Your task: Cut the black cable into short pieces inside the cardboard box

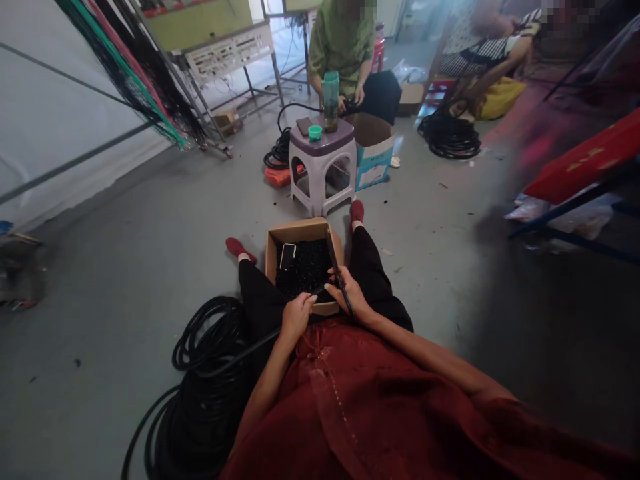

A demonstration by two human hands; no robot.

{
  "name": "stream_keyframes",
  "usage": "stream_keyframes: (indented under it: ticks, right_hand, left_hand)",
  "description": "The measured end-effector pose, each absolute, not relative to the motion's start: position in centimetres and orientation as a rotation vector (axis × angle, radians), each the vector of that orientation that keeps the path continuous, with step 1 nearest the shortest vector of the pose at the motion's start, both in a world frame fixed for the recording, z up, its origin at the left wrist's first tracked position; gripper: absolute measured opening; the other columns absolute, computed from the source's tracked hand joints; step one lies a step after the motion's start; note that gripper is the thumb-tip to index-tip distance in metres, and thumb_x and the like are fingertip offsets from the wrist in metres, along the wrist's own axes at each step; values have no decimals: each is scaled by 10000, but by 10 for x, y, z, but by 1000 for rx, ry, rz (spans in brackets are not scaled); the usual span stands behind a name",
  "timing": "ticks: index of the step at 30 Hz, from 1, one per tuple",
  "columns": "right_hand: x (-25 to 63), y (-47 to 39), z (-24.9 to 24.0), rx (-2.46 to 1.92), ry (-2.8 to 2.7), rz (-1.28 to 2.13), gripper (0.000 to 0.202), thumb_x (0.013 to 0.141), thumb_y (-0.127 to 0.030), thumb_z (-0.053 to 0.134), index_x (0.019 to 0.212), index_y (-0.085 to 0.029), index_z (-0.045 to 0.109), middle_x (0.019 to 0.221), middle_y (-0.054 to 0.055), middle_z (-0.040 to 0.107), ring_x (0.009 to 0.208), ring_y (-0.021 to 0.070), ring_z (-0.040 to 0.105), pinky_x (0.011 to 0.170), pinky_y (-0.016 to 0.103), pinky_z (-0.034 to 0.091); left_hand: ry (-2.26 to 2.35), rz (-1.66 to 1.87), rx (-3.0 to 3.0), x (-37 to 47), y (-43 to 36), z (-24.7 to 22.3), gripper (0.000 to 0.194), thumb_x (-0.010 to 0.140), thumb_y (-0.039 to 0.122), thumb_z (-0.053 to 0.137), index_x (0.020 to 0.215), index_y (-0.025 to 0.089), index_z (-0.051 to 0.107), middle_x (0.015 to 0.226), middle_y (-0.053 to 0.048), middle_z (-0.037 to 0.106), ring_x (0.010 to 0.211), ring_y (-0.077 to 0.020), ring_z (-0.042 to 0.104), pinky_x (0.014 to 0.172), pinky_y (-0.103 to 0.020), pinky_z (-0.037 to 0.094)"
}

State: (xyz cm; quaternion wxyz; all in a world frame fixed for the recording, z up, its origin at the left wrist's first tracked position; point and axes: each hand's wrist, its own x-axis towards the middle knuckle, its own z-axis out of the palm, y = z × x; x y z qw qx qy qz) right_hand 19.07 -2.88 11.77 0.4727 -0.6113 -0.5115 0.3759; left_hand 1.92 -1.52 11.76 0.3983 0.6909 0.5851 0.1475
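My left hand (297, 315) is closed around a black cable (263, 341), which runs back to the coil on my left. Beside it, my right hand (350, 293) has its fingers closed on a long, thin dark tool (336, 257) that slants up over the box's right side; its kind is not clear. Right thumb and fingertips come close to the cable's end, and I cannot tell whether they touch it. Both hands are over the near edge of a cardboard box (273, 257) between my legs. Small black pieces (310, 263) fill the box, with a phone (288, 257) lying on them.
Coiled black cable (210, 333) is heaped at my left. Ahead stands a plastic stool (315, 157) with a bottle (331, 100) and a green cap (315, 133). Behind it sits a person (343, 47) by a blue-white carton (375, 163). Another cable coil (450, 133) lies farther right.
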Motion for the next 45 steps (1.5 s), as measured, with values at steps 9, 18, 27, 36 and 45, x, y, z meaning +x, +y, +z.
stream_keyframes:
  ticks: [9, 18, 27, 36, 45]
  right_hand:
    - [190, -27, 118, -1495, -1333, 898, 342, 747, -302, 549, 1071, -200, 507, 934, 48, 605, 825, 177, 588, 764, 319, 469]
    - [192, -27, 115, -1498, -1340, 1069, 359, 803, -396, 538, 1098, -201, 479, 879, 32, 575, 762, 162, 536, 727, 304, 440]
    - [200, -30, 110, -1539, -1600, 1261, 437, 807, -473, 548, 1126, -178, 506, 873, 24, 590, 742, 163, 539, 674, 288, 418]
    - [206, -34, 112, -1440, -1841, 1256, 399, 830, -484, 550, 1081, -175, 538, 896, 43, 628, 782, 184, 585, 697, 286, 428]
    - [206, -32, 108, -1433, -1775, 1296, 445, 799, -488, 600, 1111, -175, 544, 943, 63, 641, 809, 200, 591, 717, 303, 437]
  left_hand:
    - [1389, 424, 1820, 26, -16, 118, 304, 878, 309, 492, 1097, 175, 654, 1114, -70, 698, 1027, -182, 623, 885, -276, 438]
    - [1441, 664, 1679, 12, -5, 120, 354, 904, 290, 472, 1178, 147, 645, 1015, -72, 719, 927, -172, 654, 843, -286, 493]
    - [1482, 857, 1500, -11, 8, 137, 430, 861, 370, 518, 1175, 117, 670, 849, -53, 700, 714, -129, 592, 697, -244, 467]
    - [1473, 820, 1473, -10, 7, 133, 429, 866, 366, 523, 1202, 138, 662, 812, -38, 690, 617, -97, 534, 628, -220, 457]
    - [1414, 707, 1610, -6, 3, 124, 380, 886, 331, 518, 1193, 165, 669, 936, -60, 721, 811, -154, 643, 753, -269, 510]
